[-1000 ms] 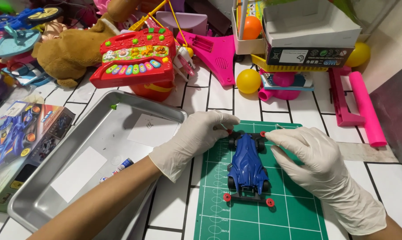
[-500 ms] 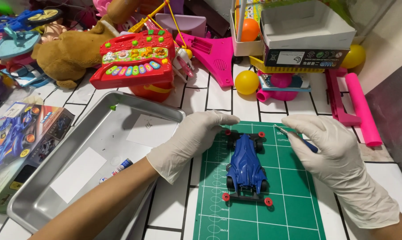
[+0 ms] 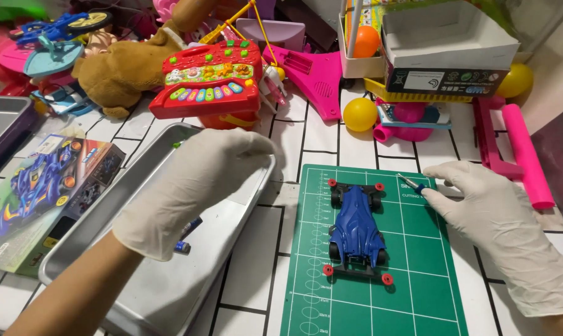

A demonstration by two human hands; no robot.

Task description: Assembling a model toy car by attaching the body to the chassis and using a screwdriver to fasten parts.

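Blue bodywork is already seated on the toy race car (image 3: 356, 233), which is left standing on all four wheels near the far edge of the green cutting mat (image 3: 418, 292); no loose parts are seen around it, so assembly is judged nearly complete. A small screwdriver (image 3: 413, 184) is pinched in the curled fingers of the right hand (image 3: 499, 224), at the mat's right edge. Nothing is held by the left hand (image 3: 191, 186), whose fingers are loosely spread above the metal tray (image 3: 169, 298).

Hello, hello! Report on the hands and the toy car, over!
Left hand open above metal tray. Right hand holds small screwdriver. Blue toy car untouched on green mat.
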